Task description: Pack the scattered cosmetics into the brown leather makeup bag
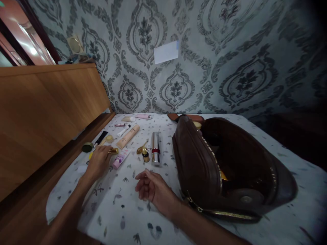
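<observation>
Where the fingers of the left hand [99, 159] close on a small, shiny gold cylinder [113, 151], that cylinder sits toward the left edge of a white cloth printed with small motifs [122, 204], just beside a pink-and-lilac plastic tube [121, 159]. The right hand [151, 188], bare-palmed with fingers loosely curled, is nearer the front edge. Between the hands and the far edge: a dark gold-capped bottle [145, 155], a silver cylinder with red band [155, 149]. Toward the right edge: an open brown leather bag [195, 163].
</observation>
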Tool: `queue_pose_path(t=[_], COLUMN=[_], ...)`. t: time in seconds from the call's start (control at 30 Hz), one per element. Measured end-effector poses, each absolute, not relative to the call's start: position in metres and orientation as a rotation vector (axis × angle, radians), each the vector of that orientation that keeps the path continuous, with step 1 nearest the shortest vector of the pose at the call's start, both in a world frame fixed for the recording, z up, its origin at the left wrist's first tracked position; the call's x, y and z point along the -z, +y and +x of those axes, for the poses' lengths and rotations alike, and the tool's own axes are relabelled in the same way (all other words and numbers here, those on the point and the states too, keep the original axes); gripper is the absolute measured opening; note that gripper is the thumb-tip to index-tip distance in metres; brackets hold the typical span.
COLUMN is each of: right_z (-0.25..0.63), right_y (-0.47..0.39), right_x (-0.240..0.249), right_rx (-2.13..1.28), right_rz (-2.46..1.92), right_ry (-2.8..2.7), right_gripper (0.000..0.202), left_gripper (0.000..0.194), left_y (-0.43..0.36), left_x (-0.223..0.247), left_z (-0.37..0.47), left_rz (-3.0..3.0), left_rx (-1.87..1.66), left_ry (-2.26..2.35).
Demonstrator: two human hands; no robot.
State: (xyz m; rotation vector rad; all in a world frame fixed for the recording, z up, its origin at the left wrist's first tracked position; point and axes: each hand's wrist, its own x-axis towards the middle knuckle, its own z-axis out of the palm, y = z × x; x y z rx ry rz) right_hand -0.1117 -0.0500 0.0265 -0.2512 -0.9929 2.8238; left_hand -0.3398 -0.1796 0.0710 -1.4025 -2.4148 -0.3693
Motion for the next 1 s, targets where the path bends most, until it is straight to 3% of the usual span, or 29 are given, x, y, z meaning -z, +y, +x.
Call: queue_pose_path(t=[0.4,0.67,1.0], right_z=[-0.112,-0.112,-0.112], right_y=[-0.05,-0.05,-0.051], right_x=[-0.028,-0.027,-0.025], right_rx=[-2.813,-2.815,-2.823], right_rz=[-0.26,-0.256,-0.227], right_ry=[-1.006,-1.016,-0.991], right_gripper=[0.052,0.057,0.056], left_gripper=[0.032,0.028,0.028], left_y=[-0.16,-0.147,-0.102], left_x=[-0.09,-0.08,-0.089], left_z=[-0.29,-0.29,-0.321], left_rz=[-1.225,-1.344,-1.22], left_rx=[-0.081,0.324,-0.02], left_ry=[-2.888,-2.883,-2.794])
